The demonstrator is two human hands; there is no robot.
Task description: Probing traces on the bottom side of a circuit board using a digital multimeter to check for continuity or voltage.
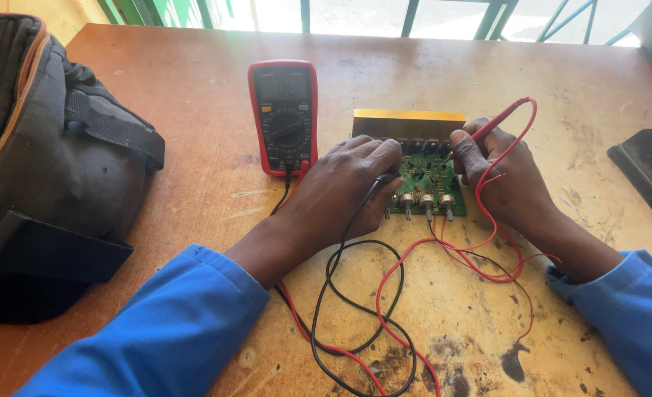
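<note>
A green circuit board (430,184) with a gold heat sink (408,117) along its far edge lies on the worn wooden table (194,95). My left hand (344,187) rests over the board's left part and holds a black test probe against it. My right hand (499,173) grips a red test probe (496,122), its tip down on the board's upper right. A red multimeter (284,116) lies to the left of the board, its screen lit. Black and red leads (374,309) loop across the table toward me.
A large dark bag (43,162) with straps fills the table's left side. A black object (649,169) sits at the right edge. Beyond the table's far edge stand green metal bars. The table front is stained.
</note>
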